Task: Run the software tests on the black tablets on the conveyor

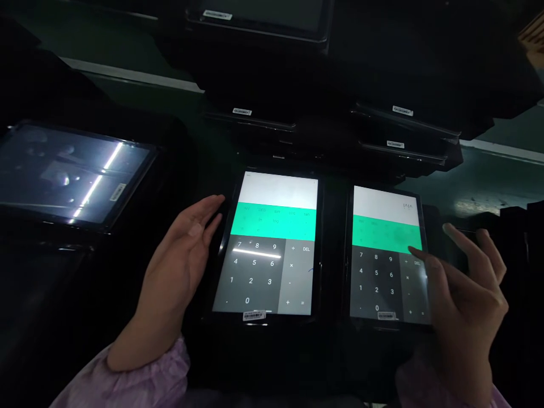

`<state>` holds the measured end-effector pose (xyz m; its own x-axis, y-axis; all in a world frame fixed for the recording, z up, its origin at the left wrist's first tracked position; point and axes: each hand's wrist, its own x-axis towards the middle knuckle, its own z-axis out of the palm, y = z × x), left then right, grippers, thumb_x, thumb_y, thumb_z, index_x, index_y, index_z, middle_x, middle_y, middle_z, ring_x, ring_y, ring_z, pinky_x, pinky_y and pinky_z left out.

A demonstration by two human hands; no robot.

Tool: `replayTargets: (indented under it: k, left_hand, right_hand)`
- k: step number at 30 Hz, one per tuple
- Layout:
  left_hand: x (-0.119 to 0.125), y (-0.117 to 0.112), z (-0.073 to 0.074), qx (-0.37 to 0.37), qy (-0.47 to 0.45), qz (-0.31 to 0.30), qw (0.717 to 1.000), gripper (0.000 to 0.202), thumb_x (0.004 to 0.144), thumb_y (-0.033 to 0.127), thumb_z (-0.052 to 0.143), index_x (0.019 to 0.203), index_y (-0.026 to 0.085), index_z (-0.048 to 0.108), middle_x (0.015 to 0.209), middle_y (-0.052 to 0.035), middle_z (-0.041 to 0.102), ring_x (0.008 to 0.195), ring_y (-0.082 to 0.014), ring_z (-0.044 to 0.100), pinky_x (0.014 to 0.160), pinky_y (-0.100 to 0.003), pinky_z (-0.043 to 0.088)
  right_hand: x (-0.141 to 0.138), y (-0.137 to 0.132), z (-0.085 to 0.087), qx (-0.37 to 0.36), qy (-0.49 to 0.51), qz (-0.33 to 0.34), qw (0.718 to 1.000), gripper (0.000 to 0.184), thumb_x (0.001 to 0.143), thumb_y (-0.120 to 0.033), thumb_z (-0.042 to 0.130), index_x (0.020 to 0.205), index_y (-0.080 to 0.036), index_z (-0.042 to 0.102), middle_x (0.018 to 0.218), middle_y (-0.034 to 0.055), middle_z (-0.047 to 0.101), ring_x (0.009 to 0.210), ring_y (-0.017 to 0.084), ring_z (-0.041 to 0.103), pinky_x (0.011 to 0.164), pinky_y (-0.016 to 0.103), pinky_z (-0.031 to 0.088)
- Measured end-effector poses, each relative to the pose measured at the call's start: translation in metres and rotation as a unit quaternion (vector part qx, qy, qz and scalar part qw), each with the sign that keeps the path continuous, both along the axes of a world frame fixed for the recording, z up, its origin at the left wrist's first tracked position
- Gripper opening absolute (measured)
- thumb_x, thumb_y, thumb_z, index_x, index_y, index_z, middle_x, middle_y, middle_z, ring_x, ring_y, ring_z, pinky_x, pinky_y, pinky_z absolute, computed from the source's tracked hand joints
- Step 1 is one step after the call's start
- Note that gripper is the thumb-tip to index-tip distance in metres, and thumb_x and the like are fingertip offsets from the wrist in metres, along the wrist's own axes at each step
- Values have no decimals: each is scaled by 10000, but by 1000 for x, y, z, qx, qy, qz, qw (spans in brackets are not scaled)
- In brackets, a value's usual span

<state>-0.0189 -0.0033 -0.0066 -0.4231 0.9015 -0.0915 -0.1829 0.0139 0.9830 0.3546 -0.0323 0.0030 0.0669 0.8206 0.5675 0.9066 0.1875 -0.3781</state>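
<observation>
On the dark table (334, 351), whose outline is largely lost in shadow, two lit tablets are seen side by side toward the near edge: a left tablet (266, 255) and a right tablet (382, 243). On both, a calculator is shown, with a white band, a green band and a dark keypad; a few characters are displayed in the right one's white band. Nothing is grasped by the left hand (178, 255); it is held loosely extended, its fingertips just beside the left tablet's left edge, and whether that edge is touched cannot be told. By the right hand (467, 294) nothing is gripped either: its index finger is pointed at the green band's lower border, the other fingers spread. Toward the table's left edge, light is reflected in a dark-screened tablet (55, 175). Toward the far edge, another tablet (263, 20) is partly seen.
</observation>
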Motion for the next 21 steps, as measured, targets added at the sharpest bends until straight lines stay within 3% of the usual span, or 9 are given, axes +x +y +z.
replayTargets:
  k: [6, 13, 19, 21]
  left_hand:
    - [2, -1, 0, 0, -4, -4, 1000, 263, 860, 413, 855, 1099, 304, 875, 1342, -28, 804, 1552, -327, 530, 1417, -508, 247]
    - [2, -3, 0, 7, 6, -12, 1000, 200, 923, 354, 782, 1093, 289, 865, 1354, -37, 802, 1559, -317, 532, 1416, -517, 256]
    - [0, -3, -1, 1, 34, -27, 999, 196, 936, 338, 747, 1098, 321, 854, 1365, -3, 797, 1567, -295, 527, 1410, -514, 296]
    - [-1, -3, 0, -5, 46, -29, 999, 195, 956, 319, 720, 1096, 352, 852, 1368, 27, 796, 1567, -275, 530, 1410, -496, 306]
  right_hand:
    - [-24, -4, 4, -2, -42, 109, 993, 239, 1075, -273, 666, 933, -282, 858, 1434, 41, 738, 1558, 420, 502, 1059, 645, 615]
    - [-28, -4, -5, 16, -71, 89, 993, 232, 1062, -254, 679, 914, -277, 857, 1424, 45, 738, 1535, 421, 525, 986, 592, 661]
    - [-34, -1, -1, -33, -71, 148, 986, 223, 1092, -284, 636, 1070, -282, 858, 1624, 40, 596, 1627, 441, 384, 1138, 694, 553]
    - [-25, 3, 2, -16, -79, 136, 987, 216, 1088, -296, 648, 1044, -268, 858, 1606, 53, 615, 1614, 459, 399, 1134, 721, 535]
